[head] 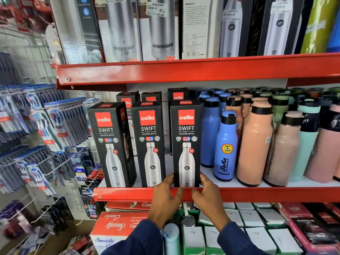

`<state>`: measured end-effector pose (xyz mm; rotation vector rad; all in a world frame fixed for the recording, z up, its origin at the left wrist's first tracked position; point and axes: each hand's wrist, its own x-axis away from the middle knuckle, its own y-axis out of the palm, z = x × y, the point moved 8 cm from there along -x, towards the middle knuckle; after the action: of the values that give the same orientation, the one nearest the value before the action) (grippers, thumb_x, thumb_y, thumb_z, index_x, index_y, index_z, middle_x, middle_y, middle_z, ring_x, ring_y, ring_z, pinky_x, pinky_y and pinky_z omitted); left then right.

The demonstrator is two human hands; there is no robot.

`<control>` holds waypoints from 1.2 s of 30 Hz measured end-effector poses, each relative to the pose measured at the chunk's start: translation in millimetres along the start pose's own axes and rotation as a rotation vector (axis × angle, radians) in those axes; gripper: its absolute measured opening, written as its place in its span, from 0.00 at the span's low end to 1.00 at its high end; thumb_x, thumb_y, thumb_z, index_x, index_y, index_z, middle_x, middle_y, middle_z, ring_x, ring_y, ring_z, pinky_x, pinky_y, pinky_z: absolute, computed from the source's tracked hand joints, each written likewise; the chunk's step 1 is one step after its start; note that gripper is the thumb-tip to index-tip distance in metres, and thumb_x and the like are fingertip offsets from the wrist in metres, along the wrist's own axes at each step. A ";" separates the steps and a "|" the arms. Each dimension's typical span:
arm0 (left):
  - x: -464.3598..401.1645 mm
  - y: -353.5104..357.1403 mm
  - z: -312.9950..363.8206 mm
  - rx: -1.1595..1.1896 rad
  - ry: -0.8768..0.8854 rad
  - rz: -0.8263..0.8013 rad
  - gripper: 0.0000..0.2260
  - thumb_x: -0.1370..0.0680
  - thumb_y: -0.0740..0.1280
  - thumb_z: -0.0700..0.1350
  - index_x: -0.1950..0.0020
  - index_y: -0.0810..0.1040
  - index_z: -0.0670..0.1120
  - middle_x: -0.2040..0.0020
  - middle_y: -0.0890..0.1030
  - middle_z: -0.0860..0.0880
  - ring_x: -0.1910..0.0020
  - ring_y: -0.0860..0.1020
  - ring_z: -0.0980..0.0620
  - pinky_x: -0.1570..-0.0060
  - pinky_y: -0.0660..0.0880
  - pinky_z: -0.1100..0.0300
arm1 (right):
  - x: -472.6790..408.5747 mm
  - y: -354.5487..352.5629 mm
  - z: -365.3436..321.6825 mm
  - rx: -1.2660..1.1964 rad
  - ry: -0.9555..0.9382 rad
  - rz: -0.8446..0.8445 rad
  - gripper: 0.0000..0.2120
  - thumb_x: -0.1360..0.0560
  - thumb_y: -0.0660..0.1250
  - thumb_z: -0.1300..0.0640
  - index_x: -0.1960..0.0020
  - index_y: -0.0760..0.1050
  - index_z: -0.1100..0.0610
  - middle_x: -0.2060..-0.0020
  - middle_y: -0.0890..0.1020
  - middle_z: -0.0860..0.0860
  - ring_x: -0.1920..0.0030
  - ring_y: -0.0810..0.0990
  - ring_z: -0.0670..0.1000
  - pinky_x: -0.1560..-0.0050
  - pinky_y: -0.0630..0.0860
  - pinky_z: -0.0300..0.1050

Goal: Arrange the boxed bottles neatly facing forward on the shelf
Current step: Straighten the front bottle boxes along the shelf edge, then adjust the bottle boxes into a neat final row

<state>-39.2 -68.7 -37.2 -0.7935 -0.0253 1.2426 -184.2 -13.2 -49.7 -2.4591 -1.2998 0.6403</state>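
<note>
Now I have the left hand (166, 195) and right hand (207, 193) pinching the rightmost boxed bottle (186, 144) between them at the shelf (128, 194) lip; I'd square it gently, matching the two boxes left of them.

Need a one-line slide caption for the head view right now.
Both hands, left hand and right hand, steady the rightmost front Cello Swift box at the red shelf edge, beside two more forward-facing boxes.
</note>
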 end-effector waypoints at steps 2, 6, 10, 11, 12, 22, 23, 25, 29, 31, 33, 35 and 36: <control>-0.4 -0.3 -0.7 0.008 0.009 -0.013 0.26 0.23 0.68 0.49 0.27 0.67 0.44 0.33 0.77 0.47 0.38 0.74 0.60 0.41 0.66 0.71 | 1.6 0.5 -0.5 0.004 0.000 0.015 0.26 0.30 0.64 0.64 0.32 0.70 0.54 0.60 0.85 0.49 0.78 0.77 0.41 0.76 0.72 0.32; 1.8 -5.8 -4.8 0.047 0.015 -0.006 0.24 0.23 0.68 0.49 0.28 0.69 0.45 0.33 0.78 0.49 0.37 0.74 0.60 0.38 0.70 0.68 | 12.9 -9.5 -1.8 -0.013 0.006 0.237 0.30 0.29 0.68 0.64 0.28 0.66 0.58 0.51 0.80 0.51 0.67 0.79 0.39 0.61 0.74 0.28; 13.1 -36.0 -11.9 0.125 0.065 0.188 0.11 0.23 0.69 0.42 0.43 0.81 0.52 0.48 0.85 0.54 0.49 0.81 0.64 0.46 0.79 0.65 | 45.8 -24.6 -36.5 -0.104 -0.305 0.519 0.18 0.30 0.64 0.67 0.44 0.77 0.51 0.50 0.82 0.46 0.49 0.79 0.43 0.47 0.76 0.39; 16.3 -47.7 -13.8 0.118 0.082 0.268 0.11 0.24 0.70 0.39 0.48 0.81 0.55 0.53 0.85 0.55 0.53 0.81 0.64 0.50 0.79 0.65 | 49.3 -17.4 -45.8 -0.111 -0.357 0.463 0.17 0.30 0.63 0.66 0.45 0.77 0.50 0.51 0.82 0.45 0.49 0.80 0.42 0.48 0.77 0.37; 18.0 -57.9 -18.1 0.114 0.087 0.337 0.12 0.25 0.70 0.37 0.52 0.80 0.55 0.56 0.83 0.56 0.54 0.81 0.61 0.53 0.79 0.65 | 49.6 -5.2 -51.7 -0.113 -0.370 0.372 0.17 0.30 0.62 0.65 0.45 0.78 0.50 0.51 0.82 0.44 0.49 0.80 0.41 0.48 0.77 0.35; 8.4 -73.9 -62.2 0.100 0.015 0.290 0.24 0.23 0.69 0.46 0.30 0.65 0.48 0.36 0.72 0.52 0.38 0.73 0.54 0.38 0.71 0.57 | 34.6 84.8 -55.3 0.035 -0.209 0.052 0.29 0.24 0.63 0.57 0.25 0.61 0.56 0.38 0.79 0.51 0.51 0.80 0.43 0.47 0.70 0.24; 8.8 -76.2 -64.0 0.090 0.010 0.310 0.23 0.24 0.69 0.46 0.31 0.66 0.48 0.38 0.73 0.52 0.40 0.74 0.54 0.39 0.73 0.56 | 33.6 86.9 -55.6 0.036 -0.197 0.055 0.29 0.24 0.64 0.57 0.25 0.60 0.56 0.41 0.80 0.51 0.56 0.80 0.42 0.49 0.74 0.28; 8.9 -81.0 -67.5 0.070 -0.009 0.350 0.20 0.25 0.70 0.46 0.35 0.68 0.47 0.43 0.75 0.49 0.45 0.74 0.53 0.43 0.75 0.52 | 32.6 90.3 -54.8 0.033 -0.165 0.050 0.30 0.24 0.64 0.56 0.25 0.59 0.56 0.54 0.83 0.51 0.70 0.76 0.40 0.62 0.75 0.28; 5.9 -81.8 -69.3 0.031 0.014 0.321 0.23 0.24 0.70 0.47 0.34 0.66 0.45 0.41 0.71 0.48 0.43 0.73 0.52 0.40 0.73 0.56 | 31.2 94.4 -59.0 0.055 -0.147 0.051 0.29 0.24 0.64 0.58 0.25 0.59 0.58 0.67 0.80 0.49 0.74 0.75 0.41 0.73 0.70 0.27; 1.7 -76.7 -69.3 0.011 0.021 0.280 0.26 0.24 0.69 0.47 0.30 0.64 0.43 0.37 0.69 0.47 0.38 0.71 0.52 0.38 0.68 0.59 | 29.8 95.7 -61.2 0.058 -0.129 0.049 0.28 0.23 0.64 0.59 0.25 0.59 0.58 0.68 0.79 0.49 0.75 0.76 0.42 0.75 0.69 0.27; -2.1 -72.5 -70.9 0.000 0.008 0.251 0.29 0.25 0.69 0.46 0.28 0.62 0.41 0.33 0.69 0.46 0.34 0.69 0.50 0.35 0.64 0.62 | 28.0 99.1 -63.9 0.065 -0.112 0.052 0.28 0.23 0.63 0.60 0.25 0.59 0.58 0.68 0.79 0.49 0.74 0.76 0.39 0.77 0.68 0.28; -5.6 -69.9 -72.4 0.020 -0.025 0.220 0.31 0.25 0.69 0.45 0.26 0.60 0.40 0.30 0.69 0.44 0.30 0.68 0.47 0.33 0.62 0.62 | 25.8 101.8 -65.4 0.070 -0.095 0.053 0.28 0.23 0.63 0.61 0.25 0.60 0.58 0.69 0.78 0.48 0.74 0.76 0.38 0.78 0.67 0.28; -7.3 -68.7 -72.5 0.034 -0.042 0.198 0.32 0.25 0.69 0.45 0.25 0.59 0.40 0.28 0.68 0.43 0.29 0.67 0.46 0.31 0.62 0.61 | 24.8 102.5 -65.7 0.069 -0.089 0.054 0.27 0.23 0.62 0.62 0.25 0.60 0.58 0.69 0.78 0.48 0.74 0.76 0.39 0.78 0.67 0.29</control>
<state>46.2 -119.4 -50.2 -0.7532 0.0411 1.4430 -66.4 -52.1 -44.8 -2.4424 -1.2247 0.8034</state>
